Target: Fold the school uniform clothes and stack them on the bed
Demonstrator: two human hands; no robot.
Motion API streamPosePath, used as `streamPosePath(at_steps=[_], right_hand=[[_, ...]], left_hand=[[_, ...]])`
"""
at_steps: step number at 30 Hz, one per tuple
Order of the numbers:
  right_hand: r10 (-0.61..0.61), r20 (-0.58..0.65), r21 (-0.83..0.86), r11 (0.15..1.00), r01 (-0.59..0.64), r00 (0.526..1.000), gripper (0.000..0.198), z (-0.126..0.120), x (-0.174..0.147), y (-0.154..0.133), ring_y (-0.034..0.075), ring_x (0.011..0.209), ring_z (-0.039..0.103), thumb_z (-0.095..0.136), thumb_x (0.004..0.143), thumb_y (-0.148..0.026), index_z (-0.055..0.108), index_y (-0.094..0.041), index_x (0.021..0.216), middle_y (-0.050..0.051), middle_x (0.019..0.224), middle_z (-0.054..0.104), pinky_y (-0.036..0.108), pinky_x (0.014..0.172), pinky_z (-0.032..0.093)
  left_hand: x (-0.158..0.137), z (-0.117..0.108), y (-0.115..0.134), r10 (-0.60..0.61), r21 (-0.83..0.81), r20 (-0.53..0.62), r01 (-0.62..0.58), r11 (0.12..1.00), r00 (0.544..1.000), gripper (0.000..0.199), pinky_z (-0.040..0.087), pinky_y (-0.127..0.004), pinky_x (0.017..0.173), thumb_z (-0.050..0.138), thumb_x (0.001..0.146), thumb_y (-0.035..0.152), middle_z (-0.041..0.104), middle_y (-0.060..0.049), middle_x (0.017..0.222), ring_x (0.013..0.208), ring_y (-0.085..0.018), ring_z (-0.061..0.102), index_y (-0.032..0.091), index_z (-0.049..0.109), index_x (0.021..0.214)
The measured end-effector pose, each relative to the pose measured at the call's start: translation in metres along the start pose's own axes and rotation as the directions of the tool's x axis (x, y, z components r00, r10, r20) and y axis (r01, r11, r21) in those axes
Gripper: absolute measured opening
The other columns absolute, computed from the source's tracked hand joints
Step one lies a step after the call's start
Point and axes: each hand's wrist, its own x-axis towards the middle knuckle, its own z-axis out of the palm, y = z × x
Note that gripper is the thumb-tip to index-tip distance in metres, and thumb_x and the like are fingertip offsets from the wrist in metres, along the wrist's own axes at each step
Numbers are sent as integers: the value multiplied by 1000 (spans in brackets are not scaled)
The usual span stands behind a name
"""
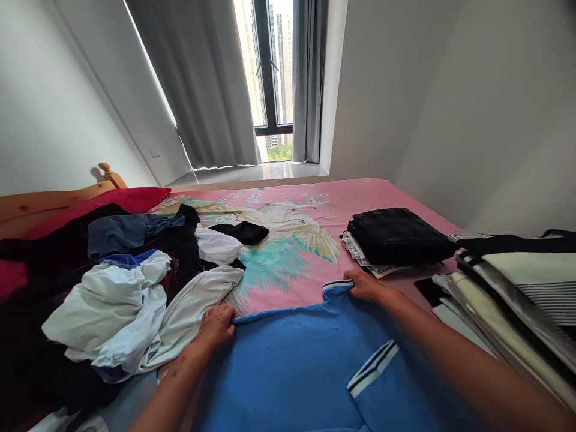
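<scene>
A blue short-sleeved shirt (292, 360) with white and dark striped trim lies spread at the near side of the bed. At its far left edge, my left hand (218, 327) is closed on the fabric. My right hand (363, 285) pinches the shirt beside the striped trim at the far right. One sleeve with a striped cuff lies across the shirt near my right forearm. The shirt's near end runs out of view at the bottom.
Rumpled white clothes (112, 306) and dark clothes heap up on the left. A folded black stack (400, 237) lies right of centre on the pink bedsheet (355, 195). Folded garments (526, 276) pile at the right edge. A wooden headboard (58, 201) stands far left.
</scene>
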Motion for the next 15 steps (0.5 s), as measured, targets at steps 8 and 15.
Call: streamPosePath(at_steps=[8, 15], right_hand=[[-154, -124, 57, 985, 162, 980, 39, -38, -110, -20, 20, 94, 59, 45, 63, -13, 61, -20, 98, 5, 100, 64, 28, 82, 44], [-4, -132, 102, 995, 18, 991, 46, 25, -218, -4, 27, 104, 59, 44, 62, -18, 64, -25, 102, 7, 110, 65, 37, 88, 47]], left_hand=[[-76, -28, 0, 148, -10, -77, -149, 989, 986, 31, 32, -34, 91, 45, 75, 7, 65, 0, 90, 93, -19, 54, 27, 63, 91], [-147, 2, 9, 184, -68, -131, -194, 979, 974, 27, 34, -36, 93, 45, 80, 11, 64, -1, 89, 91, -18, 55, 28, 66, 86]])
